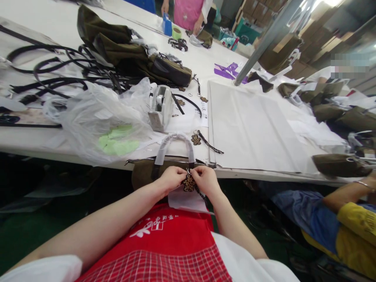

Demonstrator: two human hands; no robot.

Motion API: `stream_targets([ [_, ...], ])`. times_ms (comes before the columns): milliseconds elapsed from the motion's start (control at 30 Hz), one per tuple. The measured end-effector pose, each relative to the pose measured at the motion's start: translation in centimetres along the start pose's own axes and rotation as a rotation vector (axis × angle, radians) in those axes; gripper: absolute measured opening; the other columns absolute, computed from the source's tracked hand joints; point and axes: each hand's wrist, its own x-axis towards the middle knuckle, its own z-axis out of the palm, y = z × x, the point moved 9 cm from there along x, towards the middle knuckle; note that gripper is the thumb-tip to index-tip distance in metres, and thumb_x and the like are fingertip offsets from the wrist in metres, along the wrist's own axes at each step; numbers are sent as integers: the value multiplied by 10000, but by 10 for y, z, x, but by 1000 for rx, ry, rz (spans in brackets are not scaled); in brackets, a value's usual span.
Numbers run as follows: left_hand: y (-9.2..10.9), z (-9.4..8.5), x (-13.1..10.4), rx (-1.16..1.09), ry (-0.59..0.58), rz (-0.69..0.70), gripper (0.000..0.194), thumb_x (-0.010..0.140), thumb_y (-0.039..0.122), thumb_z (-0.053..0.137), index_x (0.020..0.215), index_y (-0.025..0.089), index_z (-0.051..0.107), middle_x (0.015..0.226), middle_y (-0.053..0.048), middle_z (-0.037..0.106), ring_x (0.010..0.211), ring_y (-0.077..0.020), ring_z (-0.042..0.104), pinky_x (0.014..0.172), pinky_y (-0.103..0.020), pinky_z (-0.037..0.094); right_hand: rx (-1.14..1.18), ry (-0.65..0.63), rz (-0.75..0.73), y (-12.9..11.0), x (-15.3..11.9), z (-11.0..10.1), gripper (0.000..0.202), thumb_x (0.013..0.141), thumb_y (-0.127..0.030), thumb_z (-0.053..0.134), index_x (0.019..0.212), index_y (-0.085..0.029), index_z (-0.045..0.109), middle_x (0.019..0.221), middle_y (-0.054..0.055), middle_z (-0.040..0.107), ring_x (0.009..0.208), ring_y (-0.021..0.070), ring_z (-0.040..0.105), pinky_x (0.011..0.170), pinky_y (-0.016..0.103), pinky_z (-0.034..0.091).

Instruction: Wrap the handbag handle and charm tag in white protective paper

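Note:
My left hand (173, 178) and my right hand (205, 180) meet at the front of an olive handbag (142, 172), which rests against the table edge. Both hands pinch the metal ring of a leopard-print bear charm (188, 184). The ring sits at the base of the bag's handle (176, 137), which is wrapped in white film. A dark braided strap (201, 195) hangs from the charm beside my right fingers. Below the charm lies a white sheet (185, 200). Exactly how the fingertips grip the ring is too small to make out.
On the table are a second bear charm with braided strap (196, 139), a tape dispenser (160, 107), a plastic bag with green pieces (117, 141), black straps (58, 82) and olive bags (117, 51). A metal pole (264, 43) rises behind. Co-workers are opposite and at right.

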Motion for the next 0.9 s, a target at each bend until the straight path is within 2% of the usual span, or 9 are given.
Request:
stream_targets([
  [133, 5, -4, -2, 152, -26, 71, 266, 685, 271, 587, 791, 121, 779, 658, -43, 717, 561, -149, 576, 540, -235, 400, 30, 50, 10, 4, -3, -3, 258, 822, -335, 563, 683, -179, 716, 617, 13, 680, 566, 136, 584, 546, 229, 383],
  [300, 11, -4, 1, 415, -53, 177, 237, 676, 186, 548, 712, 149, 779, 635, -33, 720, 599, -173, 615, 569, -242, 411, 67, 42, 6, 7, -3, -2, 271, 815, -349, 564, 667, -174, 707, 570, -1, 651, 523, 129, 553, 526, 229, 375],
  [400, 11, -5, 4, 282, -20, 208, 234, 703, 204, 568, 787, 157, 781, 754, -47, 756, 694, -196, 659, 643, -252, 466, 85, 34, 37, 10, -3, -3, 269, 809, -352, 574, 672, -170, 716, 583, 9, 669, 538, 137, 574, 530, 227, 391],
  [500, 8, -6, 5, 79, 34, 179, 211, 709, 211, 607, 825, 155, 774, 818, -55, 762, 760, -201, 670, 699, -262, 495, 112, 13, 79, 11, -3, -3, 260, 799, -358, 596, 704, -164, 741, 626, 29, 705, 568, 151, 608, 540, 230, 415],
  [633, 0, -3, 4, -138, 65, 48, 113, 654, 140, 680, 733, 148, 761, 756, -41, 744, 736, -171, 645, 714, -251, 482, 108, -7, 101, 9, -2, -1, 235, 787, -337, 608, 725, -161, 750, 656, 40, 721, 595, 159, 630, 556, 233, 431],
  [700, -6, -1, 3, -242, 79, -40, 81, 647, 143, 711, 719, 132, 745, 704, -36, 718, 661, -138, 614, 661, -237, 469, 77, 6, 105, 8, -1, -2, 207, 774, -320, 614, 716, -166, 740, 636, 30, 709, 574, 151, 616, 557, 232, 429],
  [767, -9, 4, 1, -297, 59, -106, 127, 678, 189, 716, 776, 111, 736, 616, -18, 665, 515, -92, 530, 535, -217, 418, 48, 19, 104, 9, 0, -2, 184, 763, -313, 621, 706, -173, 727, 605, 15, 689, 550, 141, 596, 556, 233, 423],
  [833, -11, 9, -2, -316, 20, -150, 197, 716, 228, 699, 860, 97, 725, 508, 25, 570, 384, -48, 374, 417, -195, 285, 36, 27, 101, 11, 0, -3, 177, 760, -317, 622, 698, -177, 713, 582, 4, 669, 535, 134, 580, 555, 233, 417],
  [900, -12, 12, -5, -334, -28, -187, 229, 730, 236, 693, 907, 93, 710, 449, 67, 476, 339, -24, 244, 383, -191, 152, 46, 27, 94, 13, -1, -3, 184, 762, -324, 613, 696, -177, 702, 576, 1, 661, 528, 132, 571, 547, 233, 411],
])
